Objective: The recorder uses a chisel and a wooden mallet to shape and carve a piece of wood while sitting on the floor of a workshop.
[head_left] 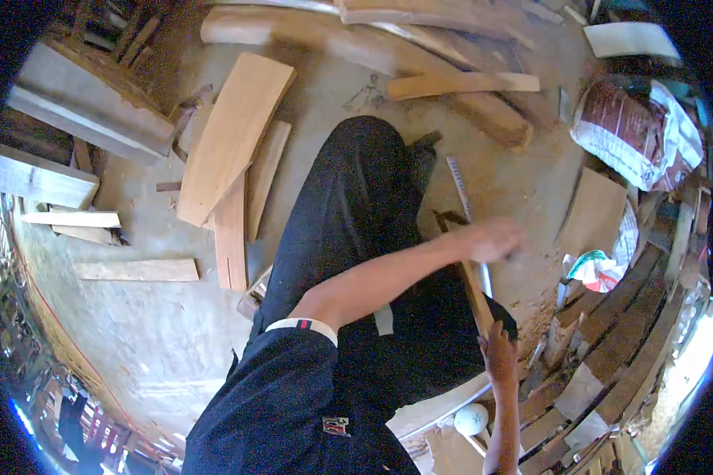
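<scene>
My left hand reaches across in front of my dark-trousered legs, over the upper part of a long narrow wooden bar with a dark far end. Motion blurs its fingers, so their hold cannot be made out. Lower right, my right hand is closed around the near end of that bar. A thin white strip with printed marks, like a ruler, lies just beyond the left hand. Part of a pale shiny edge shows below that hand.
Wide planks lie on the concrete floor to my left, with a short board farther left. A curved timber piece rests on logs ahead. At right are a crumpled sack and stacked wood. A white ball-like object sits near my right forearm.
</scene>
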`<state>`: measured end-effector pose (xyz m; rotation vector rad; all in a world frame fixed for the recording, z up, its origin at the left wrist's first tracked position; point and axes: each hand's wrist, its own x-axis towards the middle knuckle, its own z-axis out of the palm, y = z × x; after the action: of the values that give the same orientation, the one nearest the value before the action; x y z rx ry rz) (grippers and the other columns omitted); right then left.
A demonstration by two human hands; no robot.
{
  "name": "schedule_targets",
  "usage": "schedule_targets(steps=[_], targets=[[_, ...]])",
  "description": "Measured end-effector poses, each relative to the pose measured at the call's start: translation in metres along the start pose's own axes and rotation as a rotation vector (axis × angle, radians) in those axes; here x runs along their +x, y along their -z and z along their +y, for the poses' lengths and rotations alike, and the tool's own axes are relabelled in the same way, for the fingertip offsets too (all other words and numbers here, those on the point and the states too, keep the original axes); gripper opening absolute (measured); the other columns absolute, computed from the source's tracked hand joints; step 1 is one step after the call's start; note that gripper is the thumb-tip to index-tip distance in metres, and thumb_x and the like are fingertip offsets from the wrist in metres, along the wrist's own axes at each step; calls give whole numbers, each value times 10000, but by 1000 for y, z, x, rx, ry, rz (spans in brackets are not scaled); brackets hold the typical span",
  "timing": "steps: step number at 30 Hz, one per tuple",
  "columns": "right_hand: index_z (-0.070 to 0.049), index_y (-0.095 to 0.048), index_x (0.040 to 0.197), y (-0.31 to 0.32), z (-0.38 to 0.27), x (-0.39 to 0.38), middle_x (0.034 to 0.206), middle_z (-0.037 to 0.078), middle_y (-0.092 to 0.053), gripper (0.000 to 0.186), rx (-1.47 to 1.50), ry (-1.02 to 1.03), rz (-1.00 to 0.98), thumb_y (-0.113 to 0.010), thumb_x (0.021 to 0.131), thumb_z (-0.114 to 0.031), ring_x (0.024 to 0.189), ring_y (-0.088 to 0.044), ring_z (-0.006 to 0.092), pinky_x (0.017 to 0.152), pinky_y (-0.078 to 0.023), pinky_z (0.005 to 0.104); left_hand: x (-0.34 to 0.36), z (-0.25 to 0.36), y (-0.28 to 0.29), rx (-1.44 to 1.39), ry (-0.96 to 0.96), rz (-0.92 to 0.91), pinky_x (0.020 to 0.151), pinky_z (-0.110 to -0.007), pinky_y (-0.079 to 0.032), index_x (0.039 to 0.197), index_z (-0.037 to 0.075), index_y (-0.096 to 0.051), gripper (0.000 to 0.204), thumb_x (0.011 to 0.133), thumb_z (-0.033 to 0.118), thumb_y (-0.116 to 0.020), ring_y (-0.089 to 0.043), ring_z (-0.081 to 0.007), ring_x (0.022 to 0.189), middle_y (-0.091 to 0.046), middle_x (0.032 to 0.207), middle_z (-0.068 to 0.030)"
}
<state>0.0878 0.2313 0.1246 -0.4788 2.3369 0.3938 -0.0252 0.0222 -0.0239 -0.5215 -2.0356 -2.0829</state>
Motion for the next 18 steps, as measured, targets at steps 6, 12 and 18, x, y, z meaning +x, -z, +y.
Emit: schedule_targets(steps=[6,12,18], targets=[[67,-380,1251,-15,18,-12,927,201,-592,562,-112,-8,87,-562,883,-316,776,-605,342,680,-467,446,13,39,-15,33,-16,-36,724,-476,-452,900,47,-595,371,955,299,-329,-536,-375,816,-576,808,-174],[37,-334,1315,-21,14,0,973,199,-592,583,-253,55,81,-525,903,-330,874,-601,339,768,-470,442,3,-4,-7,36,30,-45,728,-475,-441,904,36,-597,390,956,273,-293,-538,-390,827,-579,787,-200],[32,-332,1302,-3,5,-1,1037,265,-556,582,2,-84,-103,-513,900,-347,933,-563,412,815,-440,509,8,17,6,-72,124,-56,733,-471,-431,881,64,-636,430,975,305,-293,-529,-375,818,-576,831,-191]])
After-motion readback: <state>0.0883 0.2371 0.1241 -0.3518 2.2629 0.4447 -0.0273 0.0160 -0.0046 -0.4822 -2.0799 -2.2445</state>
